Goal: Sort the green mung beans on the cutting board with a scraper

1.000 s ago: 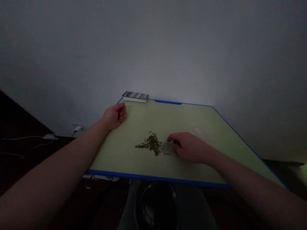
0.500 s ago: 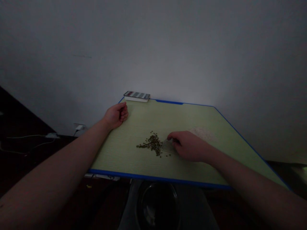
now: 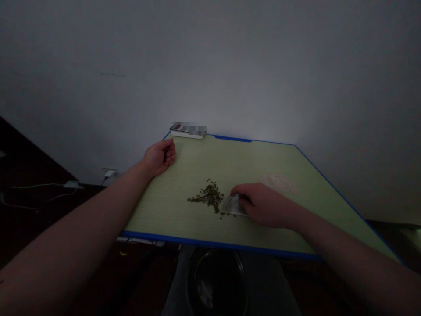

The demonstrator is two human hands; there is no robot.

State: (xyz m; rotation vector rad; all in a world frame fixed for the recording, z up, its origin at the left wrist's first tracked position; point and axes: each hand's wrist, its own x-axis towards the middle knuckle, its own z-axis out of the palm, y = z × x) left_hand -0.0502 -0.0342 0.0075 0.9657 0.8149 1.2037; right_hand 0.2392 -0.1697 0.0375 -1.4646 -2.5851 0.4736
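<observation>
My right hand (image 3: 263, 204) pinches a clear protractor (image 3: 233, 205) with printed markings, just above or on the tabletop; I cannot tell whether it touches. Its curved edge lies against the right side of a pile of small dark greenish beans or seeds (image 3: 210, 194). A few loose grains show by its lower edge. My left hand (image 3: 160, 157) rests at the table's left edge, fingers curled in with nothing visible in them. Right of the pile, partly behind my right hand, lies a patch of pale grains (image 3: 279, 183).
The light green table (image 3: 171, 219) has a blue rim. A white box with a dark patterned top (image 3: 187, 134) stands at the back left corner, near the wall (image 3: 250, 79). Below the front edge is a round dark bowl (image 3: 219, 281) on the lap. Cables (image 3: 42, 186) lie at left.
My right hand has shifted slightly down and tilted the protractor, so its flat face shows more. My left hand stays in place.
</observation>
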